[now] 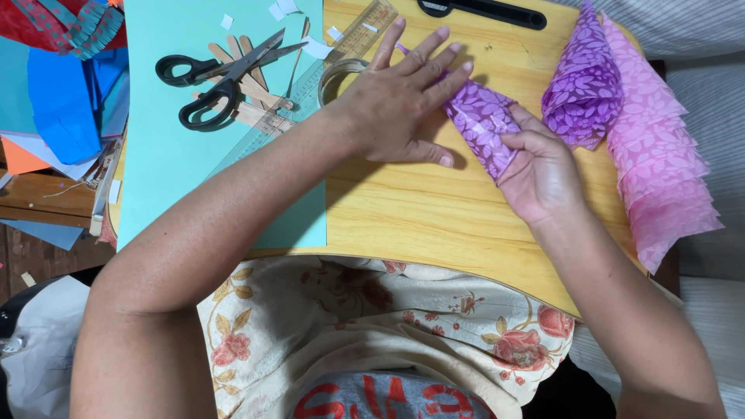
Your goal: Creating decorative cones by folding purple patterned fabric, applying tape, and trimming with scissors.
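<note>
A purple leaf-patterned paper cone [485,124] lies on the wooden table [434,209], with small bits of clear tape on it. My left hand [400,105] is flat, fingers spread, and presses on the cone's narrow left end. At the cone's wider lower end, my right hand [539,171] grips it, thumb on top. A finished purple cone [582,81] sits just to the right, nested in a stack of pink patterned cones [660,155].
A light green paper sheet [171,155] covers the table's left part. On it lie black scissors [221,74], wooden sticks, a clear ruler [264,132] and paper scraps. A tape roll [337,74] sits behind my left hand. Blue and orange papers pile at far left.
</note>
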